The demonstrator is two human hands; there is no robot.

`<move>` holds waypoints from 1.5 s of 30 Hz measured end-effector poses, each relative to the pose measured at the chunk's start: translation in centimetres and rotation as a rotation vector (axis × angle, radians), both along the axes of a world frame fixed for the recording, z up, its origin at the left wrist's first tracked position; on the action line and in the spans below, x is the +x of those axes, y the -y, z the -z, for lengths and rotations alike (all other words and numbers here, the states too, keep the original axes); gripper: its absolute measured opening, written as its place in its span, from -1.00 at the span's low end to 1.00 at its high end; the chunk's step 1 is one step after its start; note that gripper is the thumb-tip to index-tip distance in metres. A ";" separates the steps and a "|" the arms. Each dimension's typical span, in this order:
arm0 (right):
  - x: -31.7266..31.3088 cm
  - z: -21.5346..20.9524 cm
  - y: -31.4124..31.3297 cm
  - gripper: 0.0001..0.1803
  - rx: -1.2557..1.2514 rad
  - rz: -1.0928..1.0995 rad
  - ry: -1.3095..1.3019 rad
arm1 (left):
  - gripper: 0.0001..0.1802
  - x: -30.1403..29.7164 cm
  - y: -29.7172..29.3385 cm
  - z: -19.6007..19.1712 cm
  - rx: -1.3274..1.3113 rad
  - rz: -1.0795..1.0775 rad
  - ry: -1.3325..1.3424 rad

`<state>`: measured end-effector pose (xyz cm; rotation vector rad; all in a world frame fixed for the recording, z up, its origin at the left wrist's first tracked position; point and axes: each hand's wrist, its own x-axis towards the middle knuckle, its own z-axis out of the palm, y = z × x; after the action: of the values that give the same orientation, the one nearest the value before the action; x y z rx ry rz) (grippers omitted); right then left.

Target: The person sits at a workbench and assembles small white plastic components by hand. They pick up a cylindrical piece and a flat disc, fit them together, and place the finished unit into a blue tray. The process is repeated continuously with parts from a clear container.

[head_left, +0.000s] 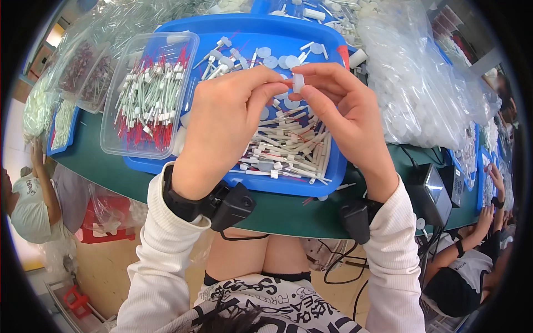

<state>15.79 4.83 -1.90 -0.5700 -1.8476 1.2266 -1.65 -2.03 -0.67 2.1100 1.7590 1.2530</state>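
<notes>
While a small white plastic cap (298,82) is being pinched between the fingertips of the left hand (222,130) and right hand (341,119) above the blue tray (311,186), it is best being kept square and steady.

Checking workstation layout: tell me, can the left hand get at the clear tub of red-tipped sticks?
Probably yes. The clear tub sits open-topped just beside the left hand, nothing between them; the hand would first have to release the small white piece.

Both forearms are coming up from below in white ribbed sleeves, each wrist wearing a black strapped device. The left hand (225,125) and right hand (344,114) are meeting, fingertips pinching together, knuckles curled.
</notes>
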 end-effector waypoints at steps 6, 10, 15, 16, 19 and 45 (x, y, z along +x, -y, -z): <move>-0.1 -0.1 0.3 -0.72 -0.103 0.017 0.009 | -0.85 0.4 -0.3 0.6 0.094 0.068 0.067; -0.1 -0.2 0.1 -0.75 -0.068 0.021 0.000 | -0.87 0.5 0.1 0.1 0.060 0.067 0.128; 0.5 -0.4 0.0 -0.78 -0.116 -0.007 -0.040 | -0.88 0.4 0.0 0.1 0.173 0.122 0.036; 0.6 -0.4 0.1 -0.78 -0.126 -0.011 -0.033 | -0.87 0.3 0.0 0.2 0.206 0.126 -0.007; 0.5 -0.5 0.1 -0.78 -0.158 -0.045 -0.040 | -0.84 0.1 0.0 0.2 0.287 0.139 -0.074; 0.3 0.4 -0.9 -0.78 0.226 0.348 0.102 | -0.83 -2.0 -1.5 1.0 0.451 -0.484 -0.443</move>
<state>16.09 5.74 -2.28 -0.7988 -1.8444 0.7607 -3.67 -0.54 -1.65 2.4367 2.4922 1.4946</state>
